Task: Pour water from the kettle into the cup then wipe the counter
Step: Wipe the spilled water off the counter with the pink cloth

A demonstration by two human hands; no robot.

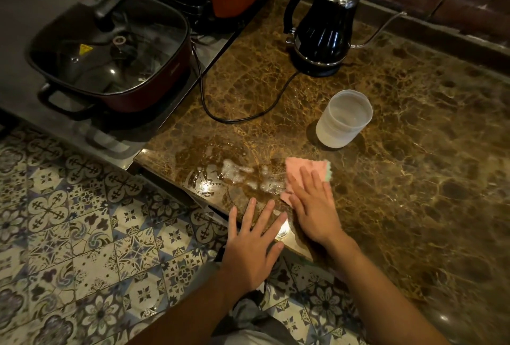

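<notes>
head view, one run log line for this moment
phase: wiping | right hand: flat on pink cloth | left hand: open, counter edge | spill: remaining

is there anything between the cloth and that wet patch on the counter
Nothing visible. The right hand presses the pink cloth flat at the edge of the wet patch, with only bare counter between them. The cup and kettle stand farther back, the left hand nearer.

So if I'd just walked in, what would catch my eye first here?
Probably the right hand pressing flat on a pink cloth at the near edge of the marble counter, beside a shiny wet patch. The left hand is spread open at the counter's edge. Further back stand a frosted cup and a black kettle on its base.
</notes>
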